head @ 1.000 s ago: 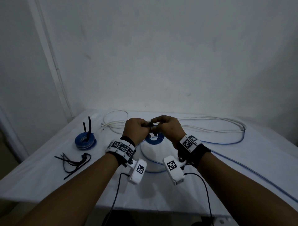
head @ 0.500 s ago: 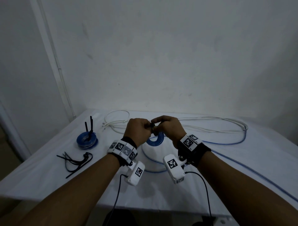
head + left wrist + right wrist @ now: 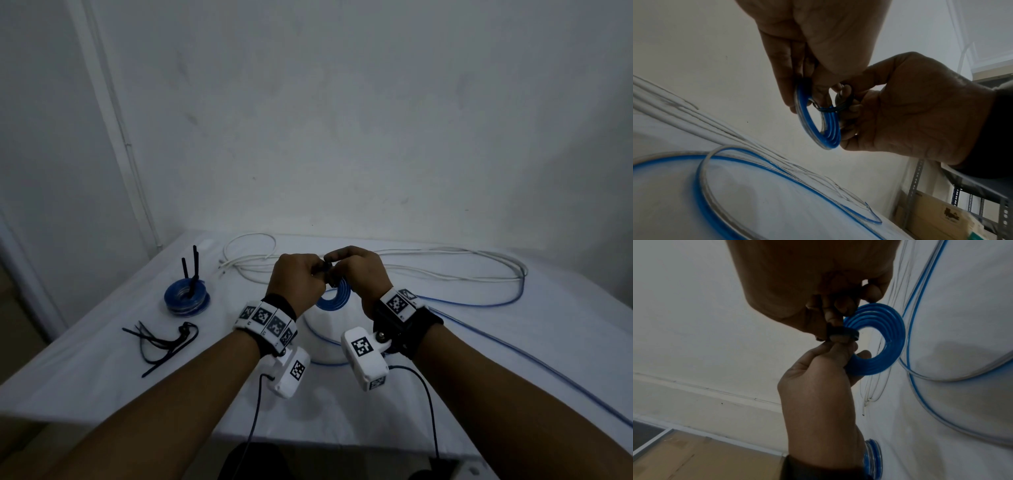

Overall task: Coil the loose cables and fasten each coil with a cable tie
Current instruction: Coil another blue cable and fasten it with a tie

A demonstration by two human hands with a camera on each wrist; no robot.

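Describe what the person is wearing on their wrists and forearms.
Both forearms are bare. Each wrist has a black strap, a white band of black-and-white square markers, and a white boxy camera unit with its own marker. A thin dark cable trails from each unit.

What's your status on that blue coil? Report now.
Both hands, left hand and right hand, up off the table, pinching black cable tie looped round blue coil. Tie not yet cinched. Nothing obstructing; white cable loose behind.
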